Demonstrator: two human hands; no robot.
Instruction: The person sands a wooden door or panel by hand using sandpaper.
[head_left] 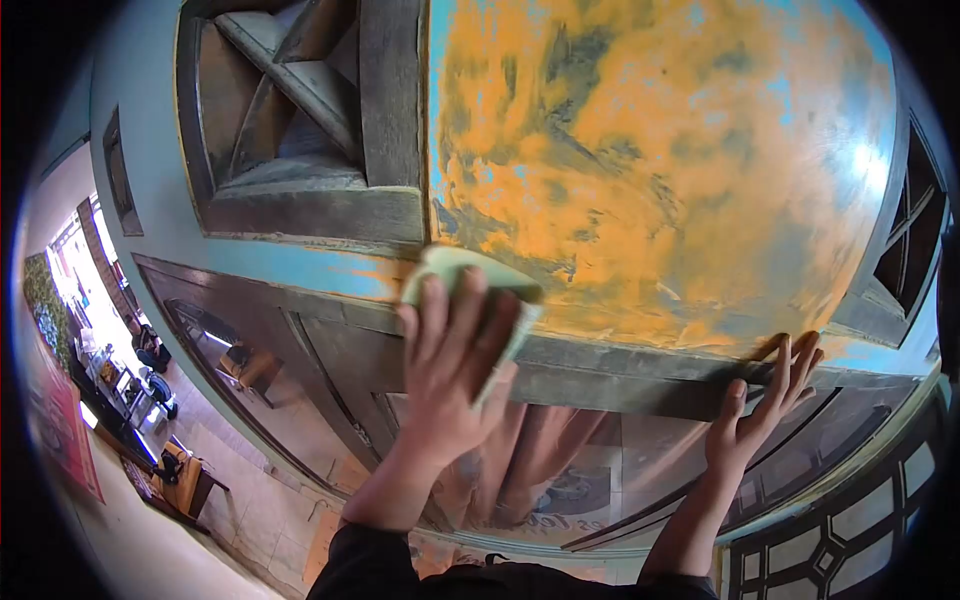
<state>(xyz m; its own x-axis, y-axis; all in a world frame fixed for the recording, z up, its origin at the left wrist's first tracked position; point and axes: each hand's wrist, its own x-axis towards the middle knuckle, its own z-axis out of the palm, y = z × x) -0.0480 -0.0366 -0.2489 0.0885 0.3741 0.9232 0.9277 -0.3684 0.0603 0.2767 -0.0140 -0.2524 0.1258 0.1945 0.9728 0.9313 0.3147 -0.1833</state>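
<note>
My left hand [445,355] presses a folded, pale green sheet of sandpaper [480,268] against the wall, just below the lower left corner of an orange-patched panel [600,170]. Its fingers lie over the sheet, slightly blurred. The panel's surface is uneven, with grey and light blue showing through the orange. Over at the right, my right hand [755,405] rests with fingers spread on the dark wooden rail [630,375] along the panel's bottom edge. Nothing is held in it.
A dark wooden lattice vent [290,100] borders the panel at upper left, another vent [912,235] at right. Glazed doors [560,470] reflect the room below. Far left, a person [148,345] is near a bright opening, and a wooden chair [185,480] stands on the tiled floor.
</note>
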